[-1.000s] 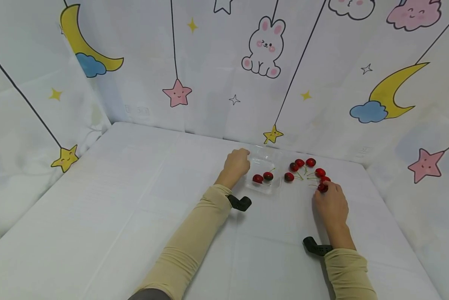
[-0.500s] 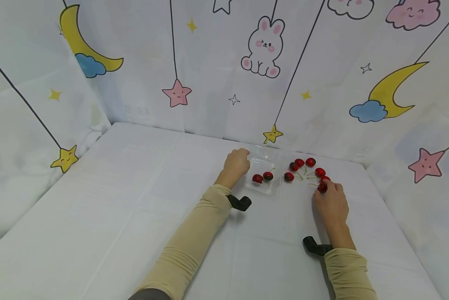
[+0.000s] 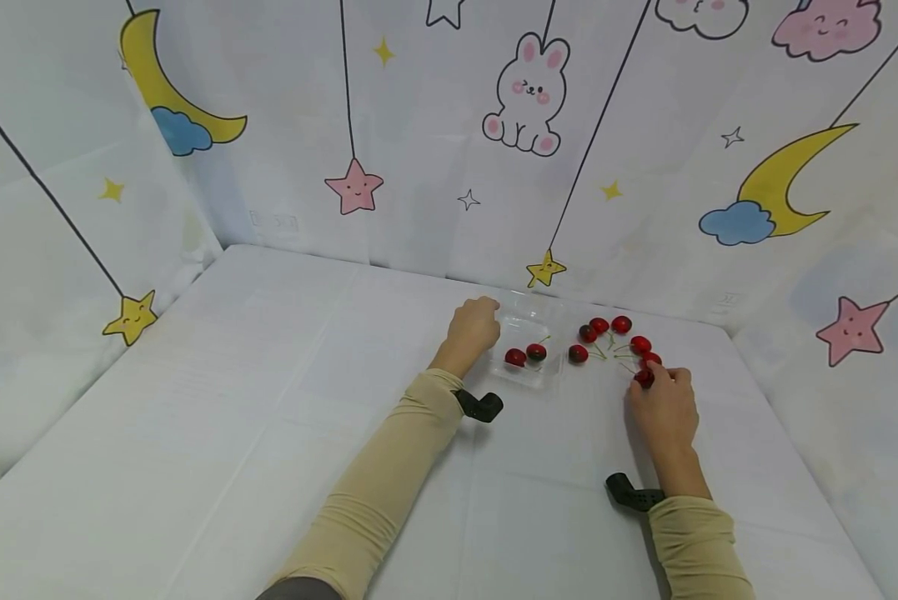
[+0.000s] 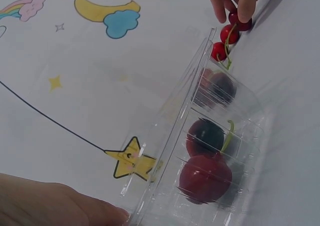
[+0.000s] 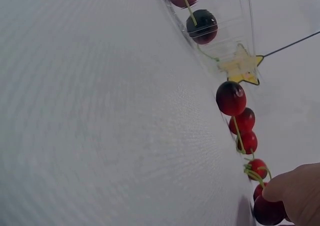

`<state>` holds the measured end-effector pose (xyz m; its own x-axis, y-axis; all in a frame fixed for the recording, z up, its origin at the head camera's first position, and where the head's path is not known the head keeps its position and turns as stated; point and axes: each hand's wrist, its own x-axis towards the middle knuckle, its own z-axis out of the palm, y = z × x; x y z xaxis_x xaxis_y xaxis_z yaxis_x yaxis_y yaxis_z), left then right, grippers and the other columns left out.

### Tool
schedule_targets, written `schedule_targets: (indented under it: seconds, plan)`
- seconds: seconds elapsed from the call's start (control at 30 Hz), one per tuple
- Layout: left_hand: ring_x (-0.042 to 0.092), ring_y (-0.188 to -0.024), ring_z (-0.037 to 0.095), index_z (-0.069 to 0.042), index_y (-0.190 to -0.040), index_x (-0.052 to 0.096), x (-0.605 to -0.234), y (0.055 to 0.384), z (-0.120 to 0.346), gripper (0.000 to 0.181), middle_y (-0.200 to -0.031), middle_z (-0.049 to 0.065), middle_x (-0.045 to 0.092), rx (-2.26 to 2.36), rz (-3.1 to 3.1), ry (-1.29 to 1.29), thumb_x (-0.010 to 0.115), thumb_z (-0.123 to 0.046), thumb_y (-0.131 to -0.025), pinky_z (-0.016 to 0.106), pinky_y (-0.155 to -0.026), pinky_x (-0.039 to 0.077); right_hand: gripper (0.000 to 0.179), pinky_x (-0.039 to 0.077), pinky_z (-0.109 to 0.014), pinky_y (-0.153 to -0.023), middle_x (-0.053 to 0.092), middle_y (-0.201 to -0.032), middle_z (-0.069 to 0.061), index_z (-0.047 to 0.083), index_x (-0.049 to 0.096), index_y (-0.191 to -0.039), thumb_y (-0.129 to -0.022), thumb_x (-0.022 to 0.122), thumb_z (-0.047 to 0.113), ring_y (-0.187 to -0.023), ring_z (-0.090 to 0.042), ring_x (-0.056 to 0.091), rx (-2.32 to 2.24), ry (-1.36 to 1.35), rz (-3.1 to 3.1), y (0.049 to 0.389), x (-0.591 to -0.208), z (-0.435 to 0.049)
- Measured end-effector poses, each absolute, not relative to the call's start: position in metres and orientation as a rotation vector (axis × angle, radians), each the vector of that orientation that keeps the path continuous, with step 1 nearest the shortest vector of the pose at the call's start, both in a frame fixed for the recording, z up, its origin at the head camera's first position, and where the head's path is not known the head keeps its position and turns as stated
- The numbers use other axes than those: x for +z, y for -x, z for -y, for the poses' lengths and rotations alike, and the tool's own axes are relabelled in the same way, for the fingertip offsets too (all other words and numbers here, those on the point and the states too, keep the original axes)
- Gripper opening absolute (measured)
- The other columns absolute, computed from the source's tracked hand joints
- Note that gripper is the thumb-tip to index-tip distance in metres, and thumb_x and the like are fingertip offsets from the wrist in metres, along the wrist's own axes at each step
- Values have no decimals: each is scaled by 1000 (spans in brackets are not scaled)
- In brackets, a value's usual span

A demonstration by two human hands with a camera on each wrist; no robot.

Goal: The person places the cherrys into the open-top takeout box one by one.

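No text, label, brand, number or sign can be read in any view.

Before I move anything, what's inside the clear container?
A red cherry and a darker cherry lie in the clear container, with a green stem showing. The spots right beneath them are covered, and the left hand hides part of its left edge in the head view.

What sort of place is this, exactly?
Probably an indoor filming or practice corner, though I can't be sure: a white table before a cartoon-printed backdrop, cherries beside and inside a clear box, and two black wrist devices.
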<state>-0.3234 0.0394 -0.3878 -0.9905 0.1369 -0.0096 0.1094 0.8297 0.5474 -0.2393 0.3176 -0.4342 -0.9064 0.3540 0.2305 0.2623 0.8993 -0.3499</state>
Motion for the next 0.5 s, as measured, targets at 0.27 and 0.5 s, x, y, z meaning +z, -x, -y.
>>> schedule_targets:
  seconds: [0.27, 0.5]
  plan:
    - [63, -99, 20, -14, -134, 56, -389, 324, -40, 40, -131, 5, 60, 876, -2971, -204, 51, -10, -94, 33, -76, 53, 44, 45, -56, -89, 43, -121, -31, -6, 53, -129, -91, 57, 16, -106, -45, 48, 503, 451, 2766, 241, -437, -319]
    - [64, -95, 21, -13, -134, 56, -388, 322, -39, 41, -131, 6, 61, 883, -2979, -227, 51, -9, -93, 33, -75, 53, 44, 44, -56, -93, 43, -123, -32, -6, 52, -130, -91, 57, 15, -109, -46, 47, 528, 452, 2765, 241, -436, -318]
